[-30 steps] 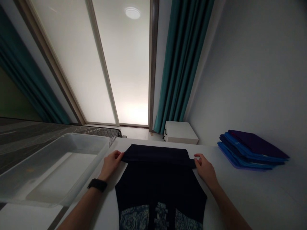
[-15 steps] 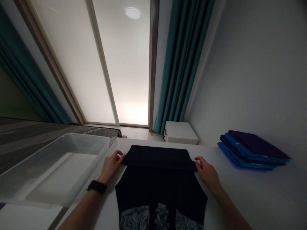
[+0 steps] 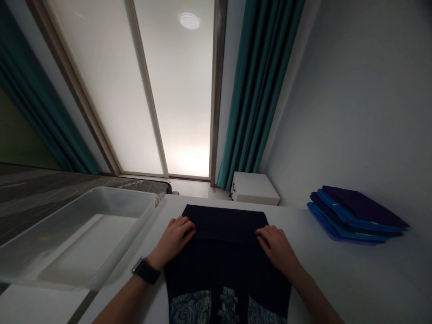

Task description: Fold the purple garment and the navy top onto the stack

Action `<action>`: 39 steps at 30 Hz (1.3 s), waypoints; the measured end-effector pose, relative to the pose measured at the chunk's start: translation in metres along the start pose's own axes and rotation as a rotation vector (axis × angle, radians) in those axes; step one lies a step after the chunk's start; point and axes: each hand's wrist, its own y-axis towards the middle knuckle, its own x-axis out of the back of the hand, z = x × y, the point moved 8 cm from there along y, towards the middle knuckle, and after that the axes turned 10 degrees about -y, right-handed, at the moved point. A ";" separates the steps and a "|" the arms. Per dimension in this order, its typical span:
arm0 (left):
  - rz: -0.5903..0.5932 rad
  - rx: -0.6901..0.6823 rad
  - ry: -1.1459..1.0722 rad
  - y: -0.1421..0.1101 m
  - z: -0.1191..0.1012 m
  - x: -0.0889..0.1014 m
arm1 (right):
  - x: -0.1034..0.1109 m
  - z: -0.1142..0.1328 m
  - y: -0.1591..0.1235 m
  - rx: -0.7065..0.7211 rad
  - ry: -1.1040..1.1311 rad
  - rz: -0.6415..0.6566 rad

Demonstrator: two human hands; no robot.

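At far left, one teal curtain [image 3: 47, 108] hangs beside pale translucent panels [image 3: 182, 99] in brown frames. Below them lies a dark grey streaked surface [image 3: 57, 184], with a clear rectangular plastic container [image 3: 130, 200] in front, its near right corner close to the white counter [image 3: 330, 279].

The left hand [image 3: 173, 238], with a black watch [image 3: 146, 270] on its wrist, has moved inward from the garment's upper left edge and now lies over the fabric. Its fingers are curled with the thumb near the forefinger; whether they pinch the cloth cannot be told.

The dark navy fabric garment [image 3: 226, 258] lies flat on the counter between the hands, its blue-and-cream patterned patches nearest the wearer. Its top is folded over in a straight band, as half a second ago, but the band's lower corners no longer sit in the hands.

The right hand [image 3: 276, 247] has also come inward, resting at the band's right part with bent fingers; their grip is likewise unclear.

Beyond the counter stand a white box-shaped cabinet [image 3: 255, 188] with dark handles and a second teal curtain [image 3: 261, 90]. At far right, the stack of folded blue and purple items [image 3: 357, 220] remains well apart from the garment.
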 end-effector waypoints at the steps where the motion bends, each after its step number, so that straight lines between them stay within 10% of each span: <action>1: 0.043 -0.067 -0.027 0.001 -0.012 -0.008 | 0.002 0.016 0.002 0.075 0.033 0.017; 6: 0.144 -0.190 -0.043 0.004 -0.035 -0.032 | 0.001 0.055 0.007 0.220 0.086 0.067; 29: 0.143 -0.101 -0.122 0.006 -0.029 -0.026 | -0.007 0.044 0.008 0.115 0.127 0.111; 39: 0.183 -0.313 0.009 0.001 -0.072 -0.049 | -0.034 0.064 -0.007 0.190 0.141 0.237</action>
